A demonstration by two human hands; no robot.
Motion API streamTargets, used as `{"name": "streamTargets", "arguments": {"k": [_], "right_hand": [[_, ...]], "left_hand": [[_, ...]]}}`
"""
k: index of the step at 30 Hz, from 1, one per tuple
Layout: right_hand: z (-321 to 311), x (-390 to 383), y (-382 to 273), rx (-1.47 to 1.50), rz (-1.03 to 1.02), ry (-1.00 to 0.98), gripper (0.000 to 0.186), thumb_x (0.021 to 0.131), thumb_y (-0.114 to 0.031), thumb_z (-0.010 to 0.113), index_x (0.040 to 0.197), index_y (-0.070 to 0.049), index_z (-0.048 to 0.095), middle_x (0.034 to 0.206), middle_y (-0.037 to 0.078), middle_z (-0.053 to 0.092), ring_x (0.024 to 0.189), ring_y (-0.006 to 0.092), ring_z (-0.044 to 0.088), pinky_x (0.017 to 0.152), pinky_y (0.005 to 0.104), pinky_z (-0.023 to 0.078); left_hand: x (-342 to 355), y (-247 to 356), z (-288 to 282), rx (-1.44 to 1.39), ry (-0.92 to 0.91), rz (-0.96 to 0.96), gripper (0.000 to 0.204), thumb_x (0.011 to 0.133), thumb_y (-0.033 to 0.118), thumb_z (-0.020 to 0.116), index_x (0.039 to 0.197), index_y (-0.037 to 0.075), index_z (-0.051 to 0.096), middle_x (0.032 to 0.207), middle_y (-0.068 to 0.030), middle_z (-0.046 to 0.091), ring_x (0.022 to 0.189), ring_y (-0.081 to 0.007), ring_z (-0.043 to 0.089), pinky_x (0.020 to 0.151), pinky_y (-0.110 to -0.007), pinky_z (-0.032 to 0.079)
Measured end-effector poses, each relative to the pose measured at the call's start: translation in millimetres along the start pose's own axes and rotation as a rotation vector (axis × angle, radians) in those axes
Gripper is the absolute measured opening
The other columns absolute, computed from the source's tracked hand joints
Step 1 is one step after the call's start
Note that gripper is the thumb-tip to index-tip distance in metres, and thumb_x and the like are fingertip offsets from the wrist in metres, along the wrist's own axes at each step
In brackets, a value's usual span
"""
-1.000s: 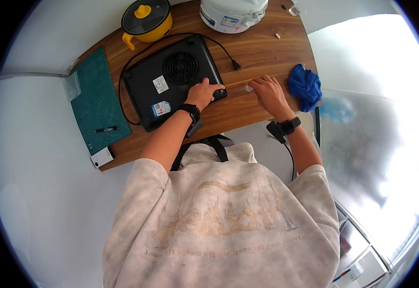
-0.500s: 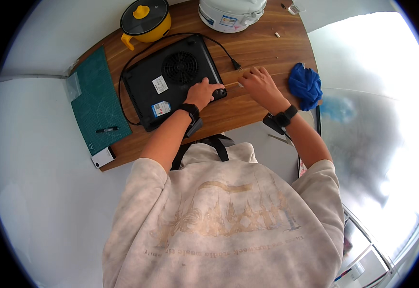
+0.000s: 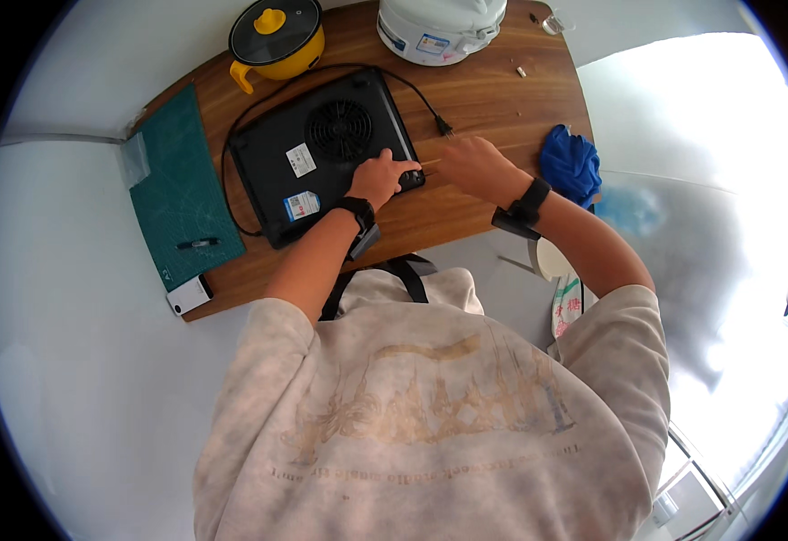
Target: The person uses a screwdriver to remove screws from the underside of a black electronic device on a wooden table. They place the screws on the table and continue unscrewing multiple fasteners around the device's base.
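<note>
A black flat appliance point(image 3: 276, 171) lies on the wooden table point(image 3: 466, 90), its fan grille point(image 3: 340, 129) and labels facing up. My left hand point(image 3: 376, 178) rests on its right part, fingers curled at the right corner, index finger reaching toward the edge. Just right of that corner, my right hand point(image 3: 486, 173) is closed around a screwdriver, whose thin shaft points at the corner; its handle is mostly hidden by my fingers. The appliance's black cord loops around it, with the plug point(image 3: 443, 124) above my right hand.
A yellow pot point(image 3: 276, 59) and white appliance point(image 3: 439, 27) stand at the back. A green mat point(image 3: 173, 189) holds a pen point(image 3: 197, 244) at left, beside a white phone-like object point(image 3: 186, 294). A blue cloth point(image 3: 571, 162) lies right. Small bits sit at back right.
My right hand has moved left toward the appliance's corner, and my right forearm has swung out to the right. My left hand has stayed nearly still.
</note>
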State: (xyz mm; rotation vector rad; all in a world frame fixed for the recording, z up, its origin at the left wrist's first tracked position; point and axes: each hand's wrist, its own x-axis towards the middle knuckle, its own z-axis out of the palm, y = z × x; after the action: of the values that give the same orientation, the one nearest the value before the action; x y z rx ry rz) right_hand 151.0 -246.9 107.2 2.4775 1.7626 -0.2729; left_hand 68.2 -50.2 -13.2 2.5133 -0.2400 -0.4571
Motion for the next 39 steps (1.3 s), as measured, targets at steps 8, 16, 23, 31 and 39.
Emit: {"name": "streamTargets", "arguments": {"k": [8,16,23,31,39], "right_hand": [[35,-33,-45,0.644,0.606,-0.19,0.026,0.088,-0.018,0.06,0.068,-0.003,0.065,0.063,0.011,0.063,0.059,0.0214,0.067,0.049,0.0328,0.051],[53,-69,-49,1.995,1.063,-0.271,0.037,0.099,-0.034,0.05,0.093,0.0,0.063,0.072,0.008,0.065,0.05,0.0147,0.059,0.041,0.0292,0.043],[52,-90,-66,0.515,0.705,0.136,0.019,0.086,-0.02,0.068,0.101,-0.009,0.066,0.08,0.008,0.064,0.075,0.0283,0.063,0.065,0.0428,0.048],[33,-70,-39,0.179,0.554,0.295,0.021,0.077,-0.007,0.069,0.097,-0.013,0.067,0.095,0.004,0.062,0.099,0.0231,0.059,0.081,0.038,0.042],[30,-55,-26,0.134,0.489,0.244,0.026,0.073,-0.004,0.066,0.098,-0.012,0.068,0.092,0.004,0.061,0.095,0.0238,0.058,0.078,0.0378,0.04]], "left_hand": [[2,-1,0,0.038,0.0,0.002,0.056,0.08,0.009,0.074,0.128,0.035,0.062,0.094,-0.0138,0.053,0.08,-0.0315,0.064,0.075,-0.042,0.057],[1,0,0,0.018,0.006,-0.001,0.057,0.081,0.006,0.073,0.128,0.035,0.062,0.094,-0.0131,0.053,0.08,-0.031,0.064,0.074,-0.042,0.056],[-2,6,-7,0.036,-0.014,-0.023,0.053,0.084,0.003,0.068,0.127,0.033,0.065,0.102,-0.0148,0.055,0.084,-0.0291,0.068,0.078,-0.04,0.058],[-2,6,-8,0.037,-0.034,-0.031,0.054,0.084,0.004,0.069,0.128,0.034,0.063,0.105,-0.0152,0.055,0.086,-0.0296,0.068,0.078,-0.039,0.058],[-2,7,-10,0.03,-0.033,-0.027,0.053,0.084,0.004,0.069,0.128,0.034,0.064,0.105,-0.0156,0.055,0.086,-0.0303,0.068,0.078,-0.04,0.058]]}}
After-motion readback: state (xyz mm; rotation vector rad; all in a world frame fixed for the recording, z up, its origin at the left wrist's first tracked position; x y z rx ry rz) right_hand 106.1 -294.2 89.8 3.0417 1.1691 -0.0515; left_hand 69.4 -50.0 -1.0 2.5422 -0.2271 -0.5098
